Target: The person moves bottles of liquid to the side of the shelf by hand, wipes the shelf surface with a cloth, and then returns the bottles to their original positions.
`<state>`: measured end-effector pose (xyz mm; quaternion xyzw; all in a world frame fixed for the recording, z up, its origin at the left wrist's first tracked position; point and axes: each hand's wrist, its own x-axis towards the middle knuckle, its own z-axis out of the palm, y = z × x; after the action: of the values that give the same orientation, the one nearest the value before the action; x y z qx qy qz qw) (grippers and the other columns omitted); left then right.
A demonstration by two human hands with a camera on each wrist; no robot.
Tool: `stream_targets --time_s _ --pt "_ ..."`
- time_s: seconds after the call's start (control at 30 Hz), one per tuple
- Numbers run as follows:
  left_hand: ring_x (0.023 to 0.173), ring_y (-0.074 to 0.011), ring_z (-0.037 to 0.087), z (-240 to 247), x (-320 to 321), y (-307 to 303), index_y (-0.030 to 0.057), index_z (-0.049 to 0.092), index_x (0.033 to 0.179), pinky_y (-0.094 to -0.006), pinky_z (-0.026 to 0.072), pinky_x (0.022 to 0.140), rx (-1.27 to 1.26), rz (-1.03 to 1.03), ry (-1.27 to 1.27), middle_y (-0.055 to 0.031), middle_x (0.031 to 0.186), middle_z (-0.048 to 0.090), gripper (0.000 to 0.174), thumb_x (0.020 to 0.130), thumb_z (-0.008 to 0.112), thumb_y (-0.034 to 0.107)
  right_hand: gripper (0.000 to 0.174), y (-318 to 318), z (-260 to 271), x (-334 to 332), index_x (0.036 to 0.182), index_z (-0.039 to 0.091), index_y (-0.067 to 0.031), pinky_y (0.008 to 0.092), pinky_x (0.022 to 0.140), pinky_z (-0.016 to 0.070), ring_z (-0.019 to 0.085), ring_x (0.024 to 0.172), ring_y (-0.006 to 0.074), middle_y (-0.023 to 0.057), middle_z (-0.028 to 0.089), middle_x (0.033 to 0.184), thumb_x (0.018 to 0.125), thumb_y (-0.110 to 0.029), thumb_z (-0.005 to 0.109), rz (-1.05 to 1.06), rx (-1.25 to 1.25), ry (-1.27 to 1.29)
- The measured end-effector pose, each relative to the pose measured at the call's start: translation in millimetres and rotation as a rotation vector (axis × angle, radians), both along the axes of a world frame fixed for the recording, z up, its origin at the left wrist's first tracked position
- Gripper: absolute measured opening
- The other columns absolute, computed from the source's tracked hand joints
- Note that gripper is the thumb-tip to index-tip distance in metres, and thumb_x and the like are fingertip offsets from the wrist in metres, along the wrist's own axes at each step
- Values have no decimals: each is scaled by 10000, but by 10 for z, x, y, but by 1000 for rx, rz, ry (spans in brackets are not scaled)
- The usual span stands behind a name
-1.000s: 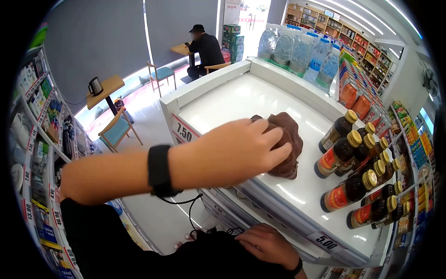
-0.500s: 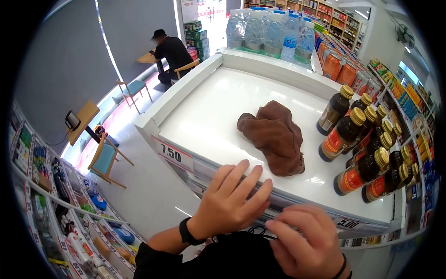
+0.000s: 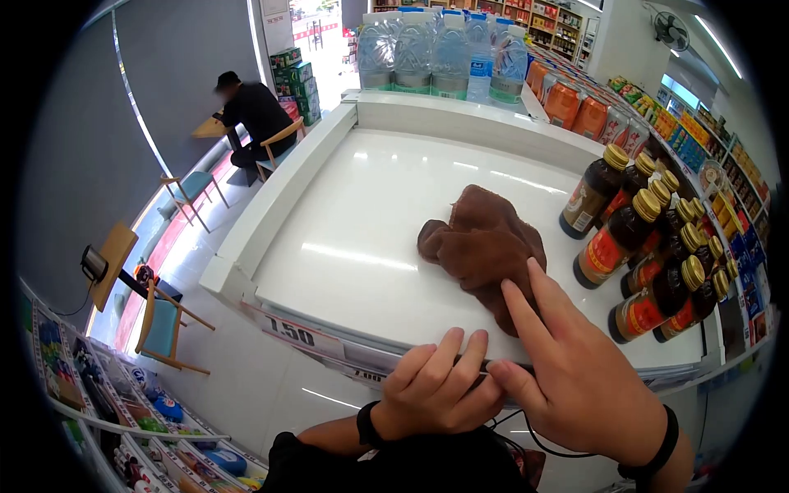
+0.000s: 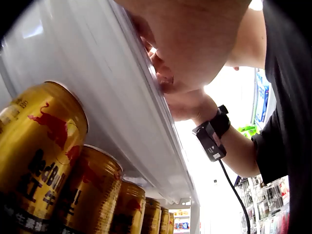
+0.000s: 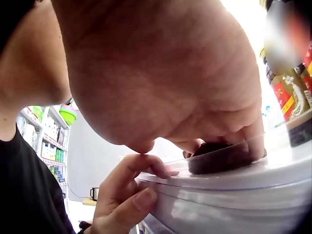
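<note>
A crumpled brown cloth [image 3: 481, 238] lies on the white top shelf [image 3: 345, 197], its near end reaching the front edge. My right hand [image 3: 588, 378] is over that end, index and middle fingers straight and touching the cloth, thumb towards the left hand. In the right wrist view, the brown cloth [image 5: 214, 163] shows behind the clear front strip, below the right fingers. My left hand [image 3: 444, 386] holds the shelf's front edge, fingers curled over the lip; its thumb [image 5: 145, 199] is lower, against the front.
Dark bottles with gold caps [image 3: 620, 238] stand right of the cloth. Large water bottles [image 3: 448, 57] and orange cans [image 3: 567, 103] are behind the shelf's raised rim. Gold cans [image 4: 48, 151] fill the level below. A person [image 3: 255, 115] sits at a table farther back.
The right hand has come off the cloth's far side view and onto its near end at the front edge; the left hand, earlier over the cloth, has drawn back and curled over the shelf lip.
</note>
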<state>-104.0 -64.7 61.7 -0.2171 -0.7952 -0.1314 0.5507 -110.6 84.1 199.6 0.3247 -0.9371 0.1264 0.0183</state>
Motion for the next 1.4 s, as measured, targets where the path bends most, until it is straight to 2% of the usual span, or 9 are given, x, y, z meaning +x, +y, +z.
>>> stream_targets --time_s 0.13,0.2,0.43,0.53,0.77,0.9,1.07,1.17,1.4 --pt "971 -194 576 15 -20 6 217 596 873 -351 349 909 -7 12 15 -10 964 687 187 883 552 399 652 -90 100 -11 1344 423 131 450 1074 364 393 1292 523 422 324 1393 908 -334 566 46 99 -58" --pt "959 -151 619 21 -34 23 218 617 862 -284 390 856 14 84 58 18 967 699 246 924 479 412 636 -142 66 -41 1332 457 112 452 1057 386 425 1268 522 422 357 1371 906 -348 565 56 88 -22" --pt "936 -153 634 -69 -33 5 158 657 971 -304 387 822 -39 151 42 5 963 689 325 942 442 400 579 -336 122 -142 1268 537 88 434 980 460 507 1203 497 411 436 1314 922 -376 534 143 76 41" --pt "925 -161 642 -237 12 -48 132 661 999 -312 395 791 -38 -2 -93 7 1010 675 326 938 451 375 570 -438 102 -160 1242 562 86 426 951 481 530 1167 509 414 468 1278 928 -387 523 184 44 74" --pt "929 -161 637 -378 -222 -5 140 660 999 -313 401 779 17 -22 125 10 1031 668 307 928 469 368 567 -526 -113 -193 1165 584 135 420 885 515 573 1073 510 426 509 1203 942 -380 499 245 -92 180" --pt "931 -161 634 -413 -228 -26 144 660 999 -313 404 773 33 -25 159 11 1043 664 296 922 479 365 518 -405 49 -158 1154 597 111 406 870 519 594 1059 476 391 538 1186 939 -353 520 280 -11 158" --pt "935 -152 609 -46 -15 -127 191 669 980 -308 408 775 -65 3 22 10 1003 656 255 887 532 384 444 -283 160 -115 1180 589 73 384 847 525 627 1023 416 329 572 1170 924 -289 560 210 78 125" --pt "918 -138 579 -26 -44 -79 253 676 911 -298 406 800 -39 0 72 20 928 628 209 841 579 425 363 -255 194 -142 1151 597 34 380 762 522 639 892 344 205 616 1035 882 -208 617 150 145 76" --pt "935 -131 581 -56 -74 -12 256 673 923 -284 390 805 -4 35 95 39 938 633 213 836 567 419 347 -375 178 -281 1142 575 13 378 736 523 601 897 344 196 567 1117 849 -155 657 157 12 273"
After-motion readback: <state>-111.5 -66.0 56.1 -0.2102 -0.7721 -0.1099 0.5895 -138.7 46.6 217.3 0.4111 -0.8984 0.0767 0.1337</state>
